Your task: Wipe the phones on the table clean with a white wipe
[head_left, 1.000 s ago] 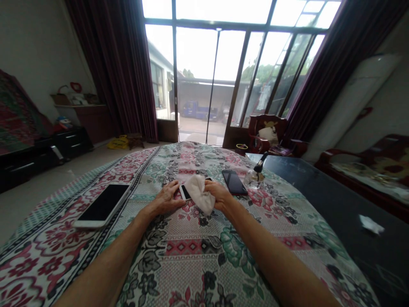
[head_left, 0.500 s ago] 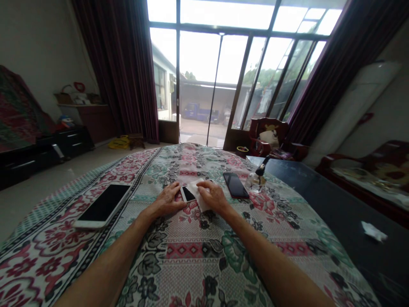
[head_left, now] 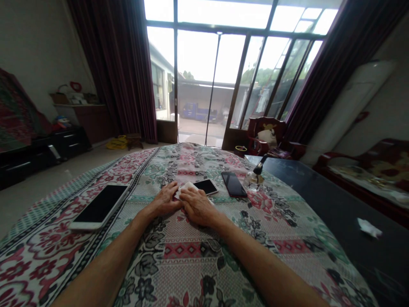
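Observation:
A small white smartphone (head_left: pixel 207 186) with a dark screen lies on the flowered tablecloth in front of me. My left hand (head_left: pixel 163 200) grips its left end between thumb and fingers; that end is hidden by tissue and hands. With bent fingers my right hand (head_left: pixel 198 207) presses a white tissue (head_left: pixel 186 187) down on the phone's left part, right beside my left thumb. A black phone with a red edge (head_left: pixel 234 184) lies just to the right. Farther left rests a larger white phone (head_left: pixel 101 207), screen up, touched by neither hand.
A clear glass bottle with a black top (head_left: pixel 254 181) stands behind the black phone. On the dark table surface (head_left: pixel 332 200) at right lies a crumpled tissue (head_left: pixel 370 228). The patterned cloth (head_left: pixel 191 273) covers the table around my arms. Beyond are a wooden chair (head_left: pixel 266 134) and glass doors.
My right hand has slid the tissue leftward along the small phone, from its right part to its left end, uncovering the right part of the screen. My left hand stays at the left end.

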Demonstrator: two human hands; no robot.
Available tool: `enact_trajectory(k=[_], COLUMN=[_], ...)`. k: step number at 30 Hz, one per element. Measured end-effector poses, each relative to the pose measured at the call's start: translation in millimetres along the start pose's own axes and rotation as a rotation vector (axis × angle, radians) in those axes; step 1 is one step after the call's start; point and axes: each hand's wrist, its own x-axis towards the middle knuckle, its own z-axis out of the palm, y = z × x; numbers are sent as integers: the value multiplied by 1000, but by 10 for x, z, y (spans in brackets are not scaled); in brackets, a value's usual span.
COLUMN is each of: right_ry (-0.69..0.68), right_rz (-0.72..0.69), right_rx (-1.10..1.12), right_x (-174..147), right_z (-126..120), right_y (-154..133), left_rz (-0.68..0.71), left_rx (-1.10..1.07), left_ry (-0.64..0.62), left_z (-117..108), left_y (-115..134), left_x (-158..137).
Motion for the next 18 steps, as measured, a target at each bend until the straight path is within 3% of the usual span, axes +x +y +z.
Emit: enact_trajectory(k=[7, 14, 18], right_ry=[21, 38, 65], right_rz=[45, 277, 404], right_rx=[-26, -68, -112], right_x=[54, 43, -15], right_z=[72, -33, -77], right_y=[131, 517, 573], left_rz=[21, 52, 41], left_rx=[6, -20, -13], left_ry=[20, 3, 28], left_z=[43, -1, 7], left_y=[-54, -27, 17], left_x=[18, 13, 13])
